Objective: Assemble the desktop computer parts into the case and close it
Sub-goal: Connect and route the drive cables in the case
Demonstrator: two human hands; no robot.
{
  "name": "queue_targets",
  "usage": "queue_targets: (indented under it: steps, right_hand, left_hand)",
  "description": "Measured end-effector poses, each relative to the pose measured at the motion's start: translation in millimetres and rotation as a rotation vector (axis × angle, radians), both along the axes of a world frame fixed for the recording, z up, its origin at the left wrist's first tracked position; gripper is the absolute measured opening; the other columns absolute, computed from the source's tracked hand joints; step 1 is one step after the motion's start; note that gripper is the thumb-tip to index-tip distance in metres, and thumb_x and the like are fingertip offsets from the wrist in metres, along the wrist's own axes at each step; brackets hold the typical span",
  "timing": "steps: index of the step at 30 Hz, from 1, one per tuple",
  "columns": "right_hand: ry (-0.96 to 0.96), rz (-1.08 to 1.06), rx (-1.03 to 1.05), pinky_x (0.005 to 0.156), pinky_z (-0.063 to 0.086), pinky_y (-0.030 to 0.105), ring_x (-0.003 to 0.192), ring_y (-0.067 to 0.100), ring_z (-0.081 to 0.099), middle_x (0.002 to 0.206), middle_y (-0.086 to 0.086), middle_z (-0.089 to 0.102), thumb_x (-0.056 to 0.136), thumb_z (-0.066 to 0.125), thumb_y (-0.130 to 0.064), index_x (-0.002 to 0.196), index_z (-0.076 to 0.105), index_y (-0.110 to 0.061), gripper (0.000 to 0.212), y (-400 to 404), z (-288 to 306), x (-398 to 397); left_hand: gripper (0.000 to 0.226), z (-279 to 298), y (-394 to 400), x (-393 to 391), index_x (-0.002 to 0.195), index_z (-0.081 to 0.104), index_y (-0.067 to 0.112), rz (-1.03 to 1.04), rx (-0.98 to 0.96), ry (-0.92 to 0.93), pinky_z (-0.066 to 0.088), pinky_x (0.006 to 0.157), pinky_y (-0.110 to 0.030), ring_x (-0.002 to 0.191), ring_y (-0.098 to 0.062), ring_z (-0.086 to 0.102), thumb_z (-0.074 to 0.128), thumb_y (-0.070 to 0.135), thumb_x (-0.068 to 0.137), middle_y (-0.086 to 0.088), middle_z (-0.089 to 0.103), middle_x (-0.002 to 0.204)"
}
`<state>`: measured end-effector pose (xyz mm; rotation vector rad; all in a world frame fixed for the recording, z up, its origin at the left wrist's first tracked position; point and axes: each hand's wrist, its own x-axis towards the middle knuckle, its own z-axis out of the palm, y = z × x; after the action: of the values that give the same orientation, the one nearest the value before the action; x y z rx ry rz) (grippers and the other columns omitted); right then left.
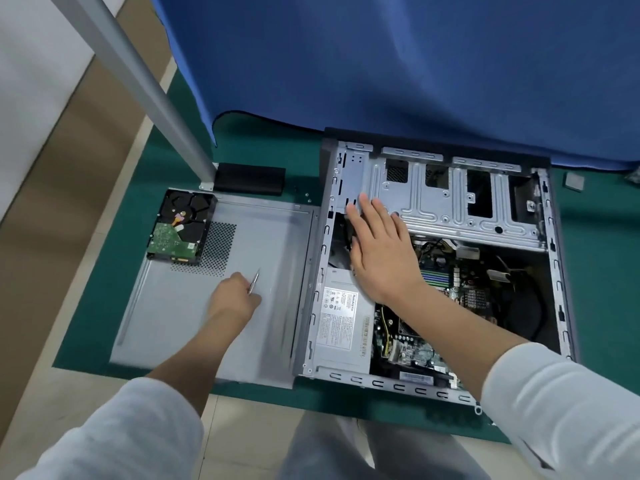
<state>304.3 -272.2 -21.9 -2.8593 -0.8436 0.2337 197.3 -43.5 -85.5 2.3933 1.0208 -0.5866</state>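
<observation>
Open computer case (443, 258) lies flat on green mat (104, 323), motherboard and power supply (343, 323) seated inside. Right hand (381, 251), fingers straight and together, presses flat near drive cage (450, 202), likely steadying chassis. Left hand (235, 299) curled round thin screwdriver (254, 281), tip raised above detached side panel (225, 289). Hard drive (180, 226) waits on panel's far corner, apparently next for fitting; black optical drive (249, 178) lies beyond

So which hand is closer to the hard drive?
Left. The left hand holds a screwdriver over the side panel where the hard drive lies. The right hand rests farther off, inside the case.
</observation>
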Motion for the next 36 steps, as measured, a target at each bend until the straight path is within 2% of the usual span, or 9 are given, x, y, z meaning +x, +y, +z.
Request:
queue_targets:
  steps: [4,7,10,14,19,23,27,31,36]
  right_hand:
    - [0.01,0.002,0.024,0.119,0.001,0.043,0.148,0.021,-0.001,0.161,0.004,0.003,0.097,0.027,-0.031,0.153,0.011,-0.019,0.06,2,3,0]
    - [-0.004,-0.001,0.098,0.115,0.013,0.049,0.143,0.03,0.018,0.155,0.013,0.023,0.093,0.045,-0.02,0.151,0.021,-0.019,0.062,-1,12,-3]
    - [-0.141,0.086,0.224,0.089,0.035,0.048,0.107,0.03,0.052,0.115,0.012,0.057,0.081,0.065,-0.008,0.146,0.03,-0.028,0.077,-3,25,-12]
    - [-0.11,0.181,0.302,0.076,0.028,0.036,0.084,0.024,0.054,0.092,0.0,0.064,0.085,0.063,-0.012,0.148,0.031,-0.018,0.071,-6,34,-21]
    - [0.02,0.073,0.441,0.083,0.029,0.031,0.103,0.022,0.058,0.109,0.002,0.066,0.082,0.062,-0.007,0.132,0.052,-0.012,0.051,-8,27,-25]
    - [0.092,-0.013,0.473,0.11,0.022,0.04,0.142,0.016,0.027,0.139,0.001,0.051,0.093,0.052,-0.01,0.118,0.05,-0.011,0.025,5,13,-22]
    - [0.108,-0.005,0.378,0.118,0.005,0.045,0.148,0.015,0.001,0.156,0.004,0.025,0.098,0.043,-0.017,0.114,0.042,-0.013,0.017,28,0,-16]
    - [0.02,-0.009,0.322,0.116,0.005,0.044,0.147,0.019,0.008,0.157,0.006,0.02,0.1,0.034,-0.024,0.094,0.038,-0.021,0.007,33,-5,-18]
    - [0.007,-0.006,0.32,0.115,0.014,0.047,0.147,0.019,0.013,0.156,0.007,0.025,0.098,0.034,-0.023,0.093,0.038,-0.021,0.007,33,-1,-18]
  left_hand:
    - [0.016,41,-13,24,0.096,0.059,0.012,0.202,-0.281,-0.389,0.038,0.054,-0.002,0.065,-0.005,0.056,0.066,0.009,0.081,0.002,0.061,0.082]
    - [0.016,85,-31,40,0.088,0.06,0.021,0.225,-0.466,-0.593,0.047,0.065,-0.013,0.068,-0.004,0.061,0.064,0.008,0.082,0.007,0.063,0.081]
    - [0.018,121,-51,52,0.085,0.063,0.026,0.084,-0.565,-0.634,0.047,0.061,-0.007,0.062,0.006,0.06,0.067,0.009,0.081,0.011,0.065,0.078]
    - [0.021,138,-81,61,0.09,0.059,0.021,-0.081,-0.606,-0.572,0.044,0.056,-0.01,0.049,0.005,0.052,0.068,0.006,0.078,0.012,0.061,0.068]
    - [0.058,130,-91,53,0.121,0.043,0.032,-0.079,-0.725,-0.598,0.051,0.067,-0.015,0.064,-0.003,0.062,0.076,0.013,0.077,0.012,0.067,0.071]
    - [0.035,103,-62,42,0.117,0.051,0.029,-0.014,-0.453,-0.771,0.048,0.079,-0.017,0.086,-0.002,0.06,0.067,0.021,0.087,0.01,0.064,0.096]
    - [0.046,50,-3,28,0.132,0.046,0.002,-0.145,0.112,-0.454,0.027,0.106,-0.036,0.124,-0.034,0.036,0.059,0.012,0.089,-0.02,0.042,0.133]
    - [0.075,7,40,27,0.151,0.01,0.007,-0.206,0.224,0.022,0.011,0.118,-0.044,0.145,-0.034,-0.003,0.052,0.033,0.094,-0.018,-0.002,0.157]
    - [0.084,-10,48,36,0.153,0.002,0.013,-0.18,0.222,0.105,0.009,0.117,-0.047,0.145,-0.035,-0.003,0.051,0.044,0.092,-0.014,-0.011,0.159]
